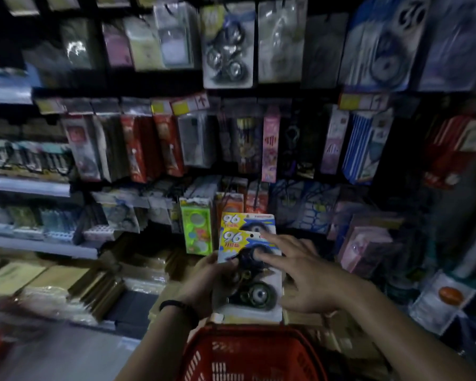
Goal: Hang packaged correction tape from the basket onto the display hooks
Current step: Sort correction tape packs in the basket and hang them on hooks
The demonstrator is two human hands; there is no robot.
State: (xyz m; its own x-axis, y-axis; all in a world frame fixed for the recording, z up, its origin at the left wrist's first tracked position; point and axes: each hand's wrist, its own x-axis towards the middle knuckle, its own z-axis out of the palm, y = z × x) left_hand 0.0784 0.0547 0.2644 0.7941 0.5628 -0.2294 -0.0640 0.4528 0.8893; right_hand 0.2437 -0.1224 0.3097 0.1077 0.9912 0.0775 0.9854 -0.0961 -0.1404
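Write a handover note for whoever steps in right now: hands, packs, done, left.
Left hand grips the front correction tape pack by its left edge.
Right hand open, touching the pack's face.
Matching pack sits just behind it; its hook is hidden.
Red basket below the hands; contents not visible.
Left to do: hang the held pack, then check the basket.
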